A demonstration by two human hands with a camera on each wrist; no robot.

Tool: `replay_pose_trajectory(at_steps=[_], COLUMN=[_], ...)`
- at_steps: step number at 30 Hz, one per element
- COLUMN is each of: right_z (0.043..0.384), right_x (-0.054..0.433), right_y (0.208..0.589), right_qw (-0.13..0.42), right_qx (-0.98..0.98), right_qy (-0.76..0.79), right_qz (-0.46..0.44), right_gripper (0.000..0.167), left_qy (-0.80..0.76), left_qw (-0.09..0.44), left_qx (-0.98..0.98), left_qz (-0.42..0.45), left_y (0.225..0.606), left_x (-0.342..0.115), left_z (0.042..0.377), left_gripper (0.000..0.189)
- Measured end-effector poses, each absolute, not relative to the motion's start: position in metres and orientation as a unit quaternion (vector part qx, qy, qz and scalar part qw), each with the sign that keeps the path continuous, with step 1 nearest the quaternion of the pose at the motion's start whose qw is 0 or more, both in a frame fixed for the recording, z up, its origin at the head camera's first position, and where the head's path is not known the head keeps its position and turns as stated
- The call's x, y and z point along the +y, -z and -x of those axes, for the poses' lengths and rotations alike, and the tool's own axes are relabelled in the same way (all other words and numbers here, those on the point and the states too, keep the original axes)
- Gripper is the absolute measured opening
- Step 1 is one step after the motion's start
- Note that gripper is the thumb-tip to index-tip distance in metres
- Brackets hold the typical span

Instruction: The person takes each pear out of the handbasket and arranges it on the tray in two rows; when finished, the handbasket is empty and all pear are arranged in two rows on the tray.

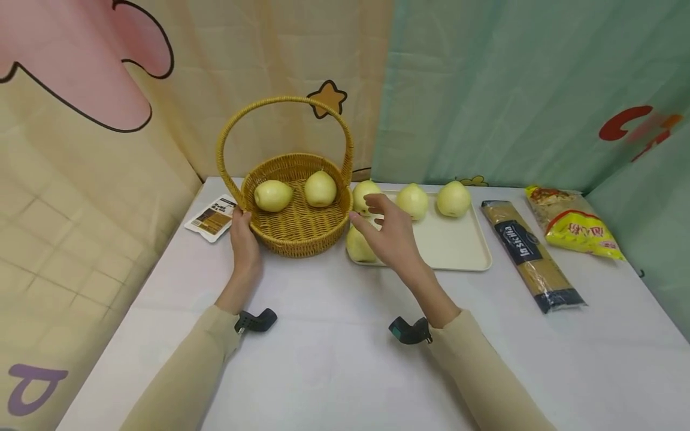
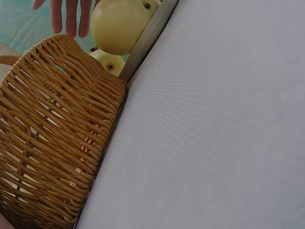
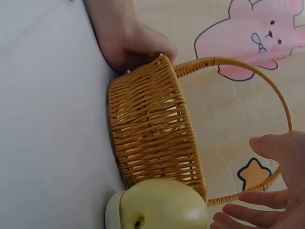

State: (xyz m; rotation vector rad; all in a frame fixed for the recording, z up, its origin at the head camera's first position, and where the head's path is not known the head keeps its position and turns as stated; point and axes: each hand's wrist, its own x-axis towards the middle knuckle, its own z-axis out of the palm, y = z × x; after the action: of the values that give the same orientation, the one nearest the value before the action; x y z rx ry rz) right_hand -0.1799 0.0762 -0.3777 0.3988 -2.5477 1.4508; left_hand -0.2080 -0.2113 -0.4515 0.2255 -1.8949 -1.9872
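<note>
Left hand [image 1: 245, 244]: wicker basket [image 1: 296, 247] gripped at its left side. Right hand [image 1: 393, 234]: thumb and fingers held apart near basket, over tray's [image 1: 453, 244] left end. Two pears [image 1: 320, 190] contained in basket; four set on tray. Sachet [image 1: 212, 219] placed left; long packet [image 1: 528, 254], yellow bag [image 1: 577, 226] placed right.

table [image 1: 323, 365]: white top, faint fine lines visible close up in the left wrist view. directly on it, left to right: flat white-and-brown sachet [image 1: 214, 218], lying aslant near the left edge; wicker basket [image 1: 302, 247], upright on its base; cream tray [image 1: 455, 248], flat, just beside the basket; long clear packet with dark label [image 1: 530, 254], lying diagonally; yellow-fronted bag [image 1: 574, 221], lying near the right edge.
</note>
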Motion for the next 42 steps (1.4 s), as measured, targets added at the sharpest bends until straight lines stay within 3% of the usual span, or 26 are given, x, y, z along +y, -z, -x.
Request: replay_pose_trajectory(at_steps=[8,20,31,42], right_z=[0.19,0.222,0.248,0.278], right_x=[0.039,-0.029,-0.053,-0.08], right_y=[0.368,0.364,0.375,0.386], right_qw=[0.122,0.08,0.074,-0.014], right_qx=[-0.834,-0.833,-0.851,-0.865], right_qy=[-0.514,-0.516,-0.493,-0.463], right_qz=[-0.161,-0.184,-0.167,-0.194], right_gripper=[0.055,0.068,0.076,0.106], left_qy=[0.713,0.71,0.714,0.725], left_qw=[0.193,0.194,0.178,0.189], left_qx=[-0.67,-0.673,-0.674,-0.657], left_qz=[-0.073,-0.07,-0.073,-0.076], left_y=[0.452,0.448,0.454,0.459], left_x=[-0.211,-0.22,-0.206,-0.21], left_z=[0.21,0.207,0.212,0.213], left_gripper=[0.059,0.058,0.058,0.055])
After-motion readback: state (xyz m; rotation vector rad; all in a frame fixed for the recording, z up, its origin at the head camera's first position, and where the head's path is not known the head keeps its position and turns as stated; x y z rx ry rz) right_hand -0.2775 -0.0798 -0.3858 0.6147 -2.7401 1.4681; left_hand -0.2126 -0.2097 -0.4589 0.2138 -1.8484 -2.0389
